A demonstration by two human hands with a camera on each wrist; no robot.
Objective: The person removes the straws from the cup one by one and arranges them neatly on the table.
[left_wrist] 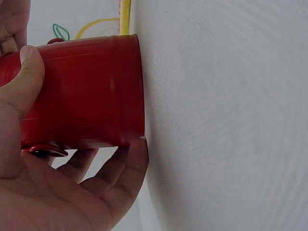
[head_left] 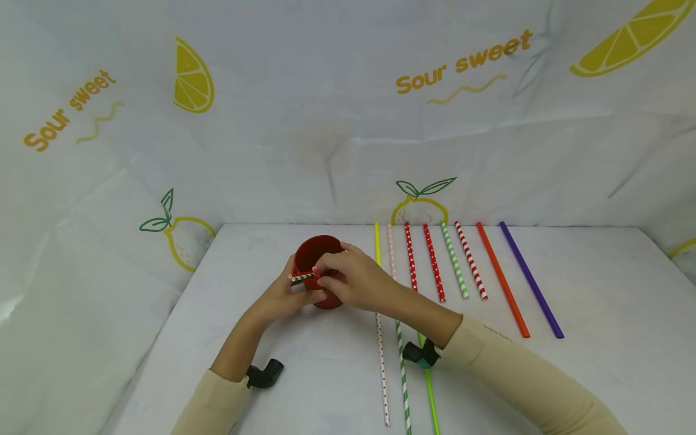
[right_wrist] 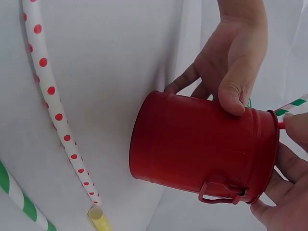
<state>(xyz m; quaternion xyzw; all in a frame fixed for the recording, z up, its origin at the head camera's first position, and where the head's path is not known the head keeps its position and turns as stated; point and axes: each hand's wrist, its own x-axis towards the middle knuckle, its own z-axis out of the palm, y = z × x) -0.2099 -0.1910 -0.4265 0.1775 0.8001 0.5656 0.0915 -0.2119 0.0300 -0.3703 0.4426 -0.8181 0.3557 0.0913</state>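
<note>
A small red bucket [head_left: 328,299] with side handles stands on the white table. My left hand [head_left: 285,296] holds it from the left, thumb across the front and fingers round the far side, some of them low near the base in the left wrist view. Short straws [head_left: 302,277], one green-and-white striped and one red, stick out over the rim. My right hand [head_left: 353,278] is at the bucket's mouth, thumb and forefinger pinching a red straw [head_left: 316,272] by its end. The bucket's inside is mostly hidden by this hand.
Right of the bucket lie several straws in a row: red dotted, green striped, red striped [head_left: 471,260], orange [head_left: 502,279] and purple [head_left: 531,279]. A long white straw with red dots [head_left: 383,368] and a lime one [head_left: 430,393] lie under the right forearm.
</note>
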